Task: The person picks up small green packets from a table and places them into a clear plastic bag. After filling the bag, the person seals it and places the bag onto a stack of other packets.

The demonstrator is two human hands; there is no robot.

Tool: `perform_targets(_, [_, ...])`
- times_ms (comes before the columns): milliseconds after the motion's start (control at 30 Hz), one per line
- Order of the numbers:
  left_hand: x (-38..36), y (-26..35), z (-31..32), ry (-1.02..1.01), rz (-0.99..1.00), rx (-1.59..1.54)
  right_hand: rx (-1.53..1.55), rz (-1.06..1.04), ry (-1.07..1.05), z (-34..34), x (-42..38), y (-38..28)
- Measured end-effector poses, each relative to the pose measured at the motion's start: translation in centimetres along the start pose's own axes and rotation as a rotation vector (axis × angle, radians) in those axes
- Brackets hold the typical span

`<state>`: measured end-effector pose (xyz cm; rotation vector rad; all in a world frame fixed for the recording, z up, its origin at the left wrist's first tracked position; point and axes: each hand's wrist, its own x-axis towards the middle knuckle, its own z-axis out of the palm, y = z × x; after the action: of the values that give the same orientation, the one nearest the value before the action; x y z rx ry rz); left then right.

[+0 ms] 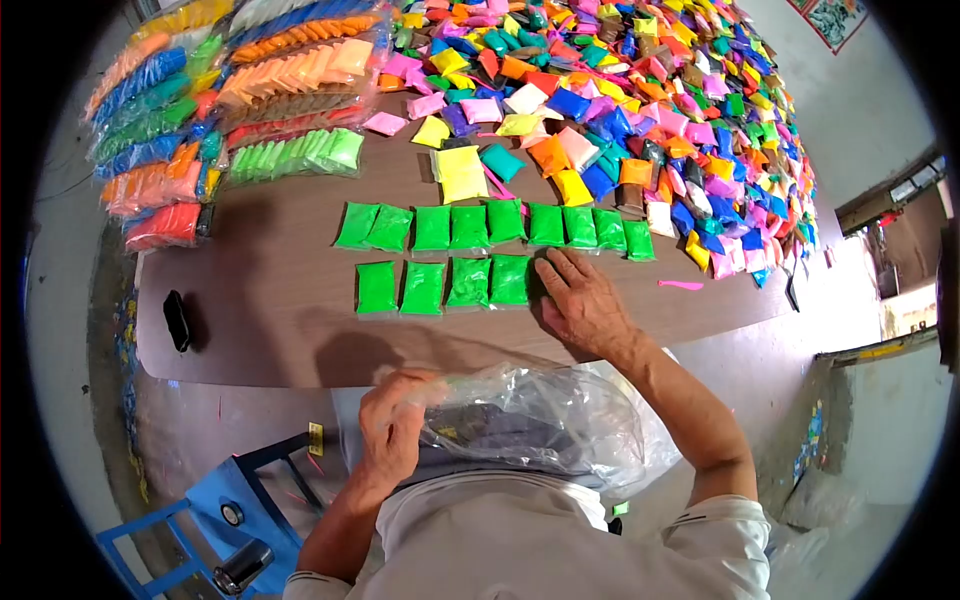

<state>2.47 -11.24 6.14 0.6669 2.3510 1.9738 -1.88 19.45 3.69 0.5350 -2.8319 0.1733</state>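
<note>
My left hand (395, 420) is closed on the edge of a clear plastic bag (560, 420), which hangs across my lap below the table edge. My right hand (582, 305) lies palm down on the table, its fingers stretched out and their tips close to the right end of the nearer row of green packets (468, 282). Whatever may be under that palm is hidden. Behind this row runs a longer row of green packets (470, 228), most of them side by side and some overlapping.
A large heap of small multicoloured packets (620, 110) covers the back right. Bundles of packets sorted by colour (295, 155) stand at the back left. A yellow packet (461, 174), a pink plastic strip (681, 286) and a black object (177, 320) lie on the table (260, 340).
</note>
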Motion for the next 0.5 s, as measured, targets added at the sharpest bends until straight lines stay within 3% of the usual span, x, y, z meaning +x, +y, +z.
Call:
perform_targets(133, [0.3, 0.8, 0.0, 0.069, -0.058, 0.01, 0.048, -0.068, 0.152, -0.1, -0.5, 0.6])
perform_targets(233, [0.6, 0.6, 0.2, 0.07, -0.022, -0.049, 0.269, 0.038, 0.177, -1.4, -0.1, -0.4])
perform_targets(333, [0.1, -0.3, 0.4, 0.101, -0.054, -0.082, 0.406, 0.064, 0.165, -1.8, 0.9, -1.8])
perform_targets(500, [-0.9, -0.6, -0.5, 0.118, -0.104, -0.065, 0.376, -0.06, 0.031, -0.3, 2.1, -1.8])
